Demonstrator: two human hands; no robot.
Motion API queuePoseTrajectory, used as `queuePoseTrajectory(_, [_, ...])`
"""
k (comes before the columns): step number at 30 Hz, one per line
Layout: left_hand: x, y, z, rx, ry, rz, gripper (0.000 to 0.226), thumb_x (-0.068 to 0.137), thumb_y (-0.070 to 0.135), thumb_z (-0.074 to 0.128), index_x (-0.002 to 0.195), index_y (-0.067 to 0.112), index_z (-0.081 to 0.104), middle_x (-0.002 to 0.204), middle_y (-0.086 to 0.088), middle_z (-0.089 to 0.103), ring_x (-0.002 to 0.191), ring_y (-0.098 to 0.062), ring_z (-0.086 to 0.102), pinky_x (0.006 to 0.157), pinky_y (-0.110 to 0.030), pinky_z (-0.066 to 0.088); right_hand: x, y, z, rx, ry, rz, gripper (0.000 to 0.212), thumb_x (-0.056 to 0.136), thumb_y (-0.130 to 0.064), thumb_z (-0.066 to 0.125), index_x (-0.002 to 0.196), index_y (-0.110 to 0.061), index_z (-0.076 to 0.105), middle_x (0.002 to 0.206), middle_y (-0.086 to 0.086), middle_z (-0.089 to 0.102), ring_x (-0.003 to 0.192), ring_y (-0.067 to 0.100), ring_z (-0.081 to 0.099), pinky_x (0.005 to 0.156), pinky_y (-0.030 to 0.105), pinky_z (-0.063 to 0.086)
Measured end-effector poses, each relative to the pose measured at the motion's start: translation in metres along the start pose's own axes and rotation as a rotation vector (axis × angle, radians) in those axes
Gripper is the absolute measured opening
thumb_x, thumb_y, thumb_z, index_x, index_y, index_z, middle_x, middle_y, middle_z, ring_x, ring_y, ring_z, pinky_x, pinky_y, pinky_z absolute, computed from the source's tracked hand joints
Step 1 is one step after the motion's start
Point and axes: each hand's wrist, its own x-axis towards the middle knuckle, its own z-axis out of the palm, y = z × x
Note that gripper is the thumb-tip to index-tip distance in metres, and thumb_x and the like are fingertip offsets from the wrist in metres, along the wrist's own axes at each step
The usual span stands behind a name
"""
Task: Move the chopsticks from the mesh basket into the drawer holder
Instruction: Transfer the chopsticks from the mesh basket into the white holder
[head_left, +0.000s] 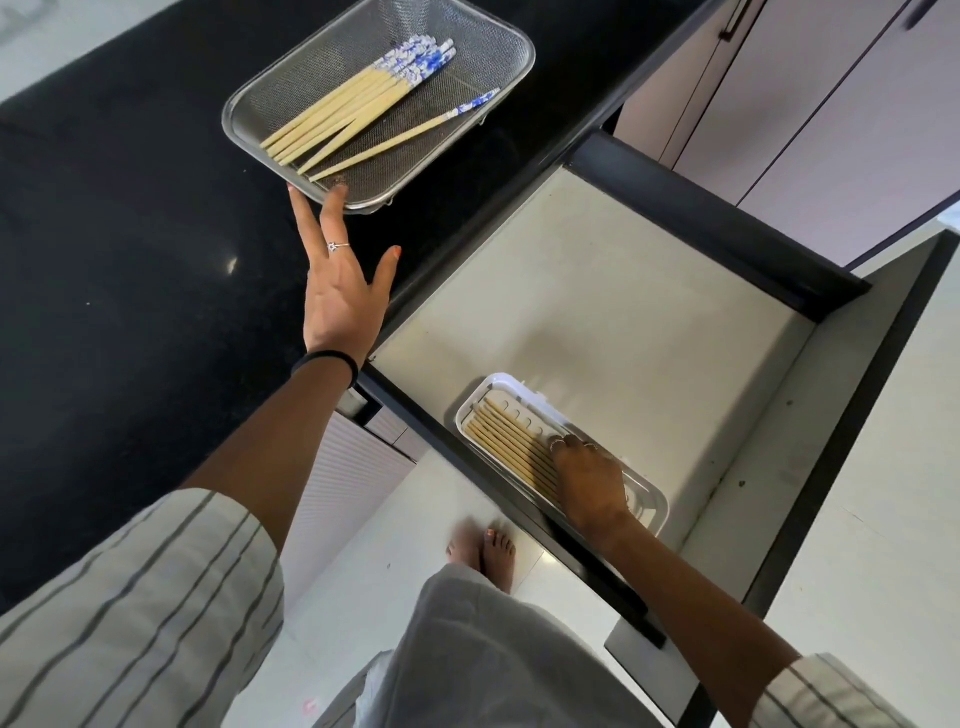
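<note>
On the black tabletop (130, 234), your left hand (340, 291) is spread wide, fingertips touching the mesh basket (511, 39) rim; loose chopsticks (358, 109) lie inside. In the open drawer (623, 312), your right hand (589, 480) presses chopsticks in the holder (480, 400), grip unclear.

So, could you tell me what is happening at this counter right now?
A person is moving chopsticks from a mesh basket on the black counter into a white holder in the open drawer. The right hand rests on chopsticks already lying in the holder, while the open left hand touches the basket's rim. Several chopsticks remain in the basket.
</note>
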Motion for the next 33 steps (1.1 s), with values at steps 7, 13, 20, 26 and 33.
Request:
queuePoseTrajectory(7, [0.000, 0.000, 0.000, -0.006, 0.002, 0.005, 0.070, 0.095, 0.032, 0.059, 0.150, 0.017, 0.019, 0.160, -0.017, -0.005, 0.132, -0.033, 0.044, 0.100, -0.035, 0.045, -0.005, 0.014, 0.008, 0.135, -0.037, -0.081, 0.045, 0.096, -0.015, 0.049, 0.140, -0.020, 0.039, 0.143, 0.005, 0.047, 0.127, 0.024, 0.050, 0.105, 0.037, 0.045])
queuePoseTrajectory(13, [0.000, -0.002, 0.001, -0.013, 0.011, 0.012, 0.069, 0.094, 0.033, 0.059, 0.150, 0.021, 0.019, 0.160, -0.015, -0.006, 0.131, -0.031, 0.044, 0.098, -0.030, 0.043, -0.007, 0.027, 0.015, 0.252, -0.098, -0.108, 0.046, 0.095, -0.005, 0.047, 0.139, -0.016, 0.043, 0.141, 0.009, 0.045, 0.127, 0.028, 0.046, 0.105, 0.041, 0.043])
queuePoseTrajectory(20, [-0.001, -0.002, 0.000, -0.008, 0.017, 0.009, 0.068, 0.094, 0.032, 0.060, 0.149, 0.022, 0.020, 0.160, -0.014, -0.005, 0.132, -0.033, 0.043, 0.098, -0.034, 0.044, -0.005, 0.033, 0.027, 0.217, -0.082, -0.148, 0.048, 0.099, -0.017, 0.045, 0.145, -0.026, 0.034, 0.150, 0.002, 0.035, 0.137, 0.020, 0.037, 0.114, 0.031, 0.032])
queuePoseTrajectory(26, [0.000, 0.000, 0.001, -0.001, 0.014, -0.002, 0.069, 0.094, 0.032, 0.060, 0.149, 0.022, 0.020, 0.160, -0.013, -0.005, 0.132, -0.033, 0.044, 0.099, -0.039, 0.045, -0.005, 0.035, 0.031, 0.215, -0.110, -0.160, 0.055, 0.097, -0.017, 0.051, 0.147, -0.028, 0.030, 0.153, 0.002, 0.030, 0.141, 0.021, 0.032, 0.116, 0.036, 0.032])
queuePoseTrajectory(33, [0.000, -0.001, 0.002, -0.011, 0.021, 0.006, 0.068, 0.094, 0.031, 0.060, 0.149, 0.021, 0.021, 0.160, -0.014, -0.004, 0.134, -0.030, 0.042, 0.101, -0.032, 0.041, -0.004, 0.040, 0.030, 0.130, -0.134, -0.226, 0.067, 0.093, -0.016, 0.057, 0.149, -0.029, 0.024, 0.154, 0.003, 0.029, 0.139, 0.023, 0.034, 0.114, 0.037, 0.035])
